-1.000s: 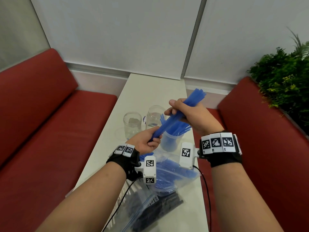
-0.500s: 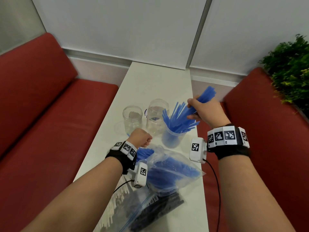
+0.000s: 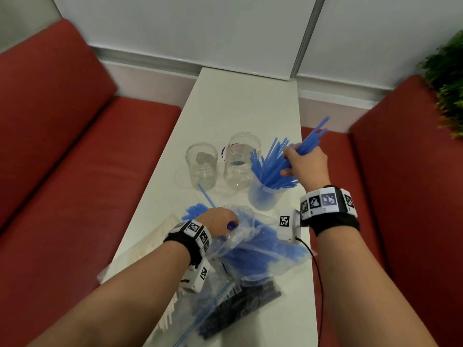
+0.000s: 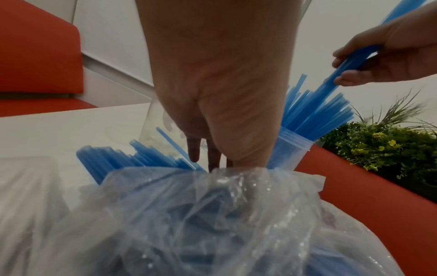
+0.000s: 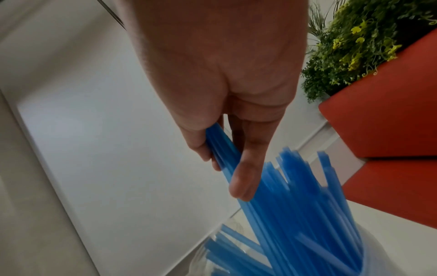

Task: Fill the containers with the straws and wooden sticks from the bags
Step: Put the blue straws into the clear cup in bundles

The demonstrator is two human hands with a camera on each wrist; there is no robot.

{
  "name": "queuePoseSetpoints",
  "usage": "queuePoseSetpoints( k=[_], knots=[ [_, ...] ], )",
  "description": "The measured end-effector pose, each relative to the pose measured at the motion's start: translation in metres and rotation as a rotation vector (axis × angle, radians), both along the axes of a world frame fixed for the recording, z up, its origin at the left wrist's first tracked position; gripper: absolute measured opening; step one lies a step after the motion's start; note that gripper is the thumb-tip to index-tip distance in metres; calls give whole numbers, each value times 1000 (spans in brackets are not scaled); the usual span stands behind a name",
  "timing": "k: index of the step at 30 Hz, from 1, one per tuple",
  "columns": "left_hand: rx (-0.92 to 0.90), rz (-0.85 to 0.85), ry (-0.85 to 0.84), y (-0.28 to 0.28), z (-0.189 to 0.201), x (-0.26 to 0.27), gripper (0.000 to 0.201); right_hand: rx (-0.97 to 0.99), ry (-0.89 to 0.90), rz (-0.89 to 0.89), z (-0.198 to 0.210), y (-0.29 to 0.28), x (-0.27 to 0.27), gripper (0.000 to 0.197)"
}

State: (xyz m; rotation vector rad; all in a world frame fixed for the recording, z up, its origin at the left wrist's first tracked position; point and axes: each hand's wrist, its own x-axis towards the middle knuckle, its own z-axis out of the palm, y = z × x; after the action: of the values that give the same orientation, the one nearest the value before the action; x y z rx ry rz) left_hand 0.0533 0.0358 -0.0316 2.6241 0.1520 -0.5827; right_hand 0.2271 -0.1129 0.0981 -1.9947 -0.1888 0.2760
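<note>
My right hand grips a bundle of blue straws whose lower ends stand in a clear plastic cup holding several more straws. The right wrist view shows the thumb and fingers wrapped around that bundle. Down at the mouth of the clear bag of blue straws, my left hand curls over the straw ends sticking out of it. In the left wrist view its fingertips dip behind the bag rim. Two glass jars stand left of the cup.
A bag of black straws lies under the blue bag near the table's front edge. A bag of pale wooden sticks lies to its left. Red benches flank the narrow white table. A green plant stands at the right.
My left hand let go of the bundle and dropped to the bag's mouth. My right hand carried the bundle right and lowered its ends into the cup.
</note>
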Motion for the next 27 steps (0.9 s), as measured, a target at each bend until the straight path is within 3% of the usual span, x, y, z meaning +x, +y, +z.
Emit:
queuePoseSetpoints(
  k=[7, 10, 13, 17, 20, 24, 27],
  knots=[
    [88, -102, 43, -1, -6, 2, 29, -65, 72, -22, -18, 2, -5, 30],
    [169, -50, 42, 1, -6, 5, 26, -97, -78, 1, -10, -1, -1, 17],
    [237, -37, 16, 2, -2, 6, 23, -94, -237, -15, -3, -2, -2, 19],
    [355, -109, -78, -3, -3, 6, 27, -155, -212, 26, -15, 0, -10, 27],
    [281, -127, -109, -6, -10, 2, 30, -182, -239, 18, -21, -1, -19, 31],
    [96, -144, -125, -7, -18, -5, 29, -173, -602, -94, -13, 2, -25, 27],
    [51, -137, -150, -8, -21, -10, 29, -368, -518, 100, -22, 6, -22, 38]
  ],
)
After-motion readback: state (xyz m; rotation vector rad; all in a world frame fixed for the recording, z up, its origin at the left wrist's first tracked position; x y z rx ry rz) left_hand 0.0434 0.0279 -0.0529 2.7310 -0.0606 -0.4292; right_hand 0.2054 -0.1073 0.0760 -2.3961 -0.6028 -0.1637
